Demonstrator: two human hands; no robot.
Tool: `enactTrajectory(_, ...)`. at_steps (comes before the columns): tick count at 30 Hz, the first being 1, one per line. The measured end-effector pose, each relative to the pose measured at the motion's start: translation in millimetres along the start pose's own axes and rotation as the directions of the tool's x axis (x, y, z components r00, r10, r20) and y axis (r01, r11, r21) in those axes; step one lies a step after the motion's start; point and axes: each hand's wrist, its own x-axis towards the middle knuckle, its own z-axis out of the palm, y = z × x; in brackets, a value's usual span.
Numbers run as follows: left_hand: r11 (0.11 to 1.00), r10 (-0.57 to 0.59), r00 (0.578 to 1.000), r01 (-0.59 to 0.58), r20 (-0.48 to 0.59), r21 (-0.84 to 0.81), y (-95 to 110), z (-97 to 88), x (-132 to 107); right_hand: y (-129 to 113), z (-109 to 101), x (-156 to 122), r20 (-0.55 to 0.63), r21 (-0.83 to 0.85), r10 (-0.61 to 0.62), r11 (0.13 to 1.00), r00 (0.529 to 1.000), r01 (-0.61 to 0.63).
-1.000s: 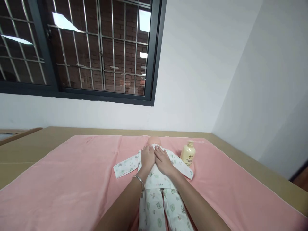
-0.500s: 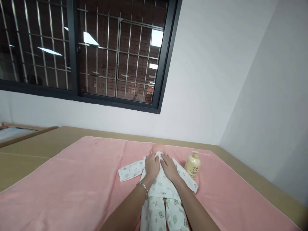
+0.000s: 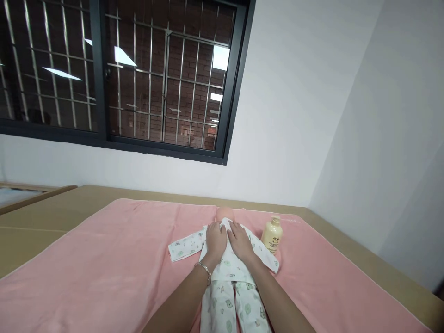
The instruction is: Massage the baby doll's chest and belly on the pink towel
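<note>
You have both hands laid flat on the upper torso of a doll (image 3: 227, 270), which lies stretched out on a pink sheet (image 3: 104, 254) over a tan tabletop (image 3: 65, 206), its head (image 3: 225, 214) at the far end and its legs toward you. Your left hand (image 3: 216, 240), with a silver bracelet (image 3: 204, 272) at the wrist, and your right hand (image 3: 241, 243) sit side by side just below the collar, fingers extended and pointing toward the head, thumbs near each other with a narrow gap between. Neither hand appears to grip anything; the palms are hidden, so how hard they press, you cannot tell from here. The doll wears a white printed long-sleeved top and matching trousers (image 3: 220, 307), its sleeves spread out to both sides. Whether it lies face up or face down does not show. The step in hand looks like a two-handed touch or stroke over the clothed torso. Any move from this position calls for light, even contact, with the cloth lying smooth under your palms. Mind the pale yellow pump bottle (image 3: 272, 236), standing upright just beside the sleeve (image 3: 267, 256) on your right, should that hand sweep outward.
</note>
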Motion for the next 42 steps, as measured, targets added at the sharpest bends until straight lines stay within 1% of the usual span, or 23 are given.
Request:
enactTrajectory(1,1.0,-0.013,1.0,0.013,-0.005,-0.012,-0.9,0.5,0.7,-2.1,1.1,-1.6,0.004,-0.033,0.019,0.999,1.0,-0.019)
enactTrajectory(2,0.999,-0.027,1.0,0.027,-0.007,-0.028,-2.1,0.9,1.7,-4.8,1.9,-3.8,0.023,-0.061,0.005,0.998,1.0,-0.003)
enactTrajectory(4,0.997,-0.041,0.999,0.041,0.003,-0.064,-5.1,0.9,3.9,-10.4,2.0,-8.8,0.092,-0.084,-0.098,0.991,0.991,0.105)
enactTrajectory(6,0.996,-0.022,1.0,0.024,0.021,-0.081,-7.7,-0.1,5.7,-13.2,0.5,-11.6,0.141,-0.054,-0.213,0.973,0.967,0.223)
enactTrajectory(7,0.997,-0.006,1.0,0.008,0.029,-0.079,-8.5,-0.6,6.3,-12.7,-0.3,-11.6,0.14,-0.028,-0.243,0.968,0.96,0.249)
enactTrajectory(8,0.997,0.012,0.999,-0.01,0.037,-0.071,-9.0,-1.0,6.5,-10.7,-0.8,-10.6,0.12,0.002,-0.248,0.968,0.961,0.25)
enactTrajectory(10,0.999,0.029,0.999,-0.027,0.043,-0.041,-9.3,-0.9,6.3,-2.9,-0.1,-6.6,0.04,0.082,-0.212,0.975,0.976,0.208)
enactTrajectory(13,1.0,0.03,0.998,-0.031,0.046,0.006,-9.7,1.5,4.8,12.1,4.9,0.2,-0.09,0.195,-0.083,0.976,0.992,0.099)
enactTrajectory(15,0.998,0.041,0.998,-0.043,0.04,0.039,-10.2,3.4,4.0,18.6,8.9,2.6,-0.112,0.198,-0.018,0.979,0.994,0.04)
enactTrajectory(18,0.99,0.045,0.998,-0.051,0.046,0.134,-10.5,3.7,4.6,19.3,11.9,2.4,-0.099,0.063,0.004,0.998,0.995,0.002)
enactTrajectory(21,0.971,-0.003,0.994,-0.024,0.113,0.238,-9.0,-0.6,8.1,14.5,8.9,2.2,-0.085,-0.047,0.024,0.999,0.996,-0.028)
enactTrajectory(26,0.931,-0.099,0.964,0.002,0.246,0.366,-4.2,-10.2,18.3,15.9,-0.3,14.1,-0.02,-0.027,0.076,0.997,0.997,-0.076)
enactTrajectory(29,0.92,-0.119,0.95,-0.004,0.29,0.392,-3.5,-12.4,22.5,22.6,-1.1,24.9,0.025,-0.02,0.128,0.992,0.991,-0.127)
enactTrajectory(32,0.914,-0.126,0.944,-0.01,0.305,0.406,-5.2,-11.9,22.8,29.3,-0.2,32.0,0.063,-0.011,0.149,0.989,0.987,-0.148)
enactTrajectory(35,0.908,-0.103,0.947,-0.035,0.304,0.418,-9.3,-9.6,21.0,34.8,-0.5,33.5,0.085,0.002,0.127,0.992,0.988,-0.128)
enactTrajectory(42,0.937,-0.003,0.973,-0.078,0.231,0.342,-21.7,-1.1,19.4,39.2,-2.8,29.0,0.069,-0.012,0.05,0.999,0.996,-0.049)
